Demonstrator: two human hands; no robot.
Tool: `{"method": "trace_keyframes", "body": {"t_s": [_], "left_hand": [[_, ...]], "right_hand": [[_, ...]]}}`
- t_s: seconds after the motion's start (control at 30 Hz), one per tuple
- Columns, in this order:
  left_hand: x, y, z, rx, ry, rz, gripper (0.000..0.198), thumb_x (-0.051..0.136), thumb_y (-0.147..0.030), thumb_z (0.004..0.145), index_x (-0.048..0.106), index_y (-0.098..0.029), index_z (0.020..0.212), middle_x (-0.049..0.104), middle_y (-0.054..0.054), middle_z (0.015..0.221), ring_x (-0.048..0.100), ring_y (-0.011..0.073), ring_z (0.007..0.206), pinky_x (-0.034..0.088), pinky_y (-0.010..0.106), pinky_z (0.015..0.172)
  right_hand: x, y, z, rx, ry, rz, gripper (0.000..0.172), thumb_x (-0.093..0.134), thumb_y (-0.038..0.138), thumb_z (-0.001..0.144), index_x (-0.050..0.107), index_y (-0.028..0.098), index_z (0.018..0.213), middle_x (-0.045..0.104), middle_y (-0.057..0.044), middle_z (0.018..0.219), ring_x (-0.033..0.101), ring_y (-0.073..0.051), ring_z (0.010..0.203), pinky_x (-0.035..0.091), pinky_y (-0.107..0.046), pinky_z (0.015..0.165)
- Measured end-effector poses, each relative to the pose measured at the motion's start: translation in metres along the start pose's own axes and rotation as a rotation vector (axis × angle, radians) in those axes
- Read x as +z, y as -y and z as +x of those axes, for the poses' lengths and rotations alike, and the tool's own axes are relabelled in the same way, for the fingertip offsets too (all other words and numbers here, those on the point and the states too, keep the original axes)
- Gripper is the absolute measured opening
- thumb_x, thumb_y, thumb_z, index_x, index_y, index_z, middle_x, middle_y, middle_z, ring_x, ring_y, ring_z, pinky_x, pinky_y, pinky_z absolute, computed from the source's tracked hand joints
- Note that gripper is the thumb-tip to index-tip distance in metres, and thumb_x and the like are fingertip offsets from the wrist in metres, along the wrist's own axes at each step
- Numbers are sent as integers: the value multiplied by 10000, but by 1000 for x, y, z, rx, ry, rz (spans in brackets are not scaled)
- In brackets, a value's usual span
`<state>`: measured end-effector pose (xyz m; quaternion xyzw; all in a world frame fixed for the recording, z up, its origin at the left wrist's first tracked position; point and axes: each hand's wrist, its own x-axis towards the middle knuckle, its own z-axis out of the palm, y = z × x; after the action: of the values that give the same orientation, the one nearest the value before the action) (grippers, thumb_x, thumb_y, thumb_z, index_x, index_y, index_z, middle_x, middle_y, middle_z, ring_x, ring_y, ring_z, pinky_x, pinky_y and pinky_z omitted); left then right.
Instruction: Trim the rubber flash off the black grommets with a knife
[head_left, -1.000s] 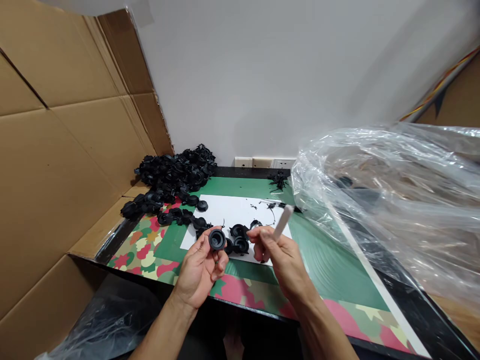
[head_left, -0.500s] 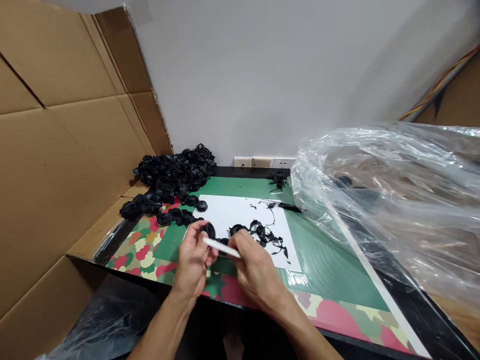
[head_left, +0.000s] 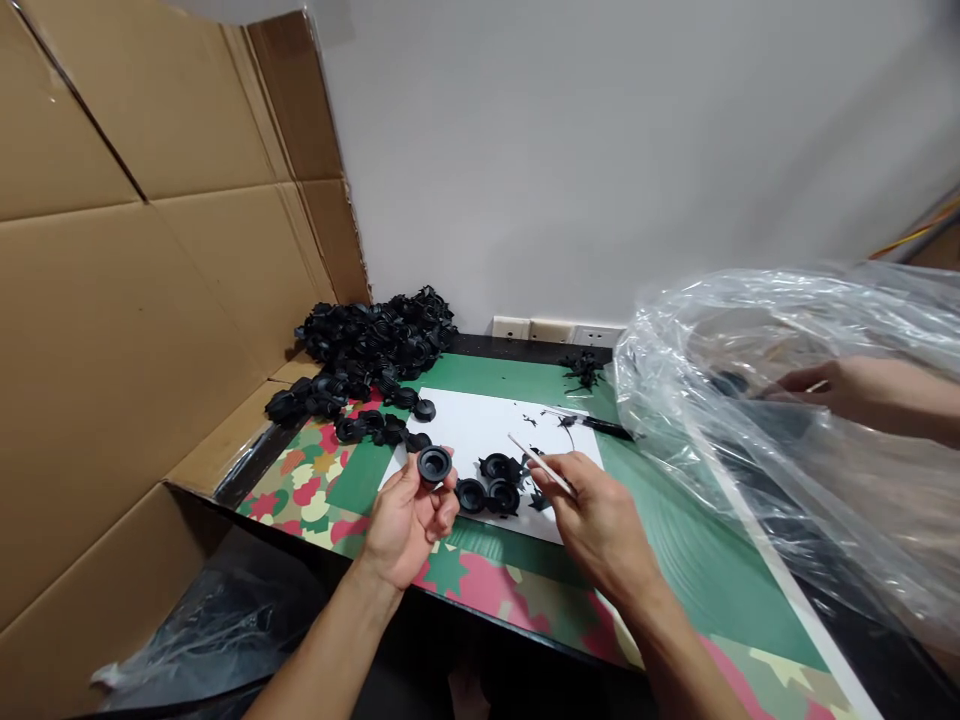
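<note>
My left hand [head_left: 401,530] grips a round black rubber cap [head_left: 434,466] by its edge, with the hollow side facing me. In my right hand [head_left: 609,520] is a thin white stick-like tool [head_left: 550,472], its tip up and to the left, apart from the cap. Between the hands, several more black caps [head_left: 501,496] lie on a white sheet [head_left: 472,420]. Black trimmings [head_left: 538,498] beside them are partly hidden by my right hand.
A heap of black rubber pieces [head_left: 375,335] lies at the back left by a cardboard wall [head_left: 187,270]. A black-handled tool [head_left: 604,428] and scraps [head_left: 583,368] lie further back. Another person's hand [head_left: 862,395] reaches by the clear plastic bag [head_left: 675,330] at right.
My right hand with the white tool has moved right, away from the cap. My left hand has turned the cap's hollow face toward me. Another person's hand has appeared at right.
</note>
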<state>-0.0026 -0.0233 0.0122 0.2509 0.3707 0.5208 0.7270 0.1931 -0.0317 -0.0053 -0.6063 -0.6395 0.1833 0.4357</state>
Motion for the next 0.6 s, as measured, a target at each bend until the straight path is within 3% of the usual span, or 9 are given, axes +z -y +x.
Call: {"method": "trace_keyframes", "body": {"t_s": [0.2,0.3,0.47,0.6], "left_hand": [[0,0,-1,-102,5,-1,414,437,-458,912,612,-88,853,506,0,595,426,66,378,214,167,337],[0,3,-2,-105,37,6,397,492,-477,883,585,-108,770,518,0,571,423,64,361,212,167,339],[6,7,-3,-108,32,15,381,685,-496,734,527,-150,706,529,-11,492,404,61,341,212,158,338],[8,9,-6,-82,-26,54,416,752,-490,663,507,-153,660,479,-43,435,375,48,337,234,152,331]], "right_hand": [[15,21,2,-217,-60,143,147,504,180,850,649,193,833,609,-45,774,595,-166,694,467,-258,614],[25,36,6,-337,-39,168,206,485,113,848,667,198,893,611,-41,803,603,-145,689,464,-231,599],[37,49,15,-509,-21,-129,257,469,95,856,685,231,886,646,-20,871,552,-98,536,342,-216,448],[37,50,15,-680,-48,-329,226,448,114,884,633,185,775,633,-20,795,501,-97,491,279,-242,431]]}}
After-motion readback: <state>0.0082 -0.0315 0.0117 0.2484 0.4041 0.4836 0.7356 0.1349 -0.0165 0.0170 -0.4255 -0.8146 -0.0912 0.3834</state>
